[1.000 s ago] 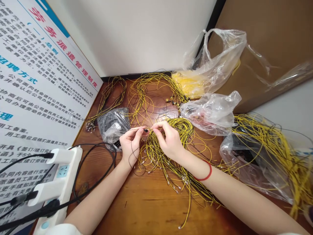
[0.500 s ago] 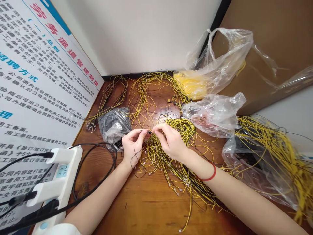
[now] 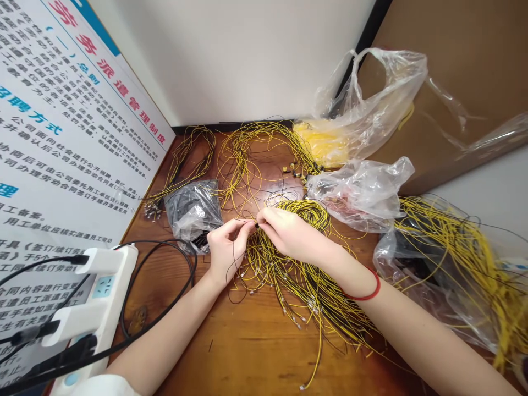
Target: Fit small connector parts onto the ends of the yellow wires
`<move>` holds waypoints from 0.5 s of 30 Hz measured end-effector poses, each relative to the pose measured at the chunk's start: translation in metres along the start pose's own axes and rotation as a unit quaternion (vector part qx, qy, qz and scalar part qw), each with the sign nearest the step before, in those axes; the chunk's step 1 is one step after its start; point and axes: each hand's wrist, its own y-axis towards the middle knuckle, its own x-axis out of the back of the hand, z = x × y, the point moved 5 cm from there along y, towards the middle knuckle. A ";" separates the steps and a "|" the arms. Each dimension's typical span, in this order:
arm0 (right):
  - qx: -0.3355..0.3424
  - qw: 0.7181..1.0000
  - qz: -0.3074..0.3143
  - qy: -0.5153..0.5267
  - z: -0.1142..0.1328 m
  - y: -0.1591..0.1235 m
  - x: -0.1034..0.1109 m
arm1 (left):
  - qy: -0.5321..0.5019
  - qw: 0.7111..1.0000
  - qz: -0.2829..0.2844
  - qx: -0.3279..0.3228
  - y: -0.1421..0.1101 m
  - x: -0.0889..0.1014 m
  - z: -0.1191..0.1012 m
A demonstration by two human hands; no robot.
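My left hand (image 3: pixel 225 247) is pinched shut on a thin black wire (image 3: pixel 244 288), which loops down past the wrist. Close against it, the fingertips of my right hand (image 3: pixel 286 234) are pressed together at a tiny black part (image 3: pixel 256 224), mostly covered by the fingers. What exactly the right fingers grip is too small to make out. Beneath and behind both hands spreads a large bundle of yellow and black wires (image 3: pixel 307 212), several with small clear connectors at their ends.
A grey plastic bag (image 3: pixel 193 206) of black parts sits left of the hands, near a white power strip (image 3: pixel 117 280) with black cables. Clear bags (image 3: pixel 355 195) stand at the back right. More yellow wires (image 3: pixel 457 242) lie at right. Small black and yellow parts (image 3: pixel 293 170) are scattered behind.
My right hand has turned and its fingers have closed in over the tiny black part, nearer my left fingertips. The left hand has shifted slightly to the right.
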 end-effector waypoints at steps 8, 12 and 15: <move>0.009 0.999 -0.038 -0.001 -0.001 -0.002 -0.004 | -0.026 0.999 -0.015 0.014 0.000 0.000 0.001; 0.002 0.998 -0.067 -0.001 -0.001 -0.003 -0.005 | -0.047 0.998 -0.040 0.018 0.001 0.002 -0.002; 0.001 0.997 -0.074 -0.002 0.000 -0.003 -0.007 | -0.036 0.998 -0.046 0.010 0.002 0.004 -0.002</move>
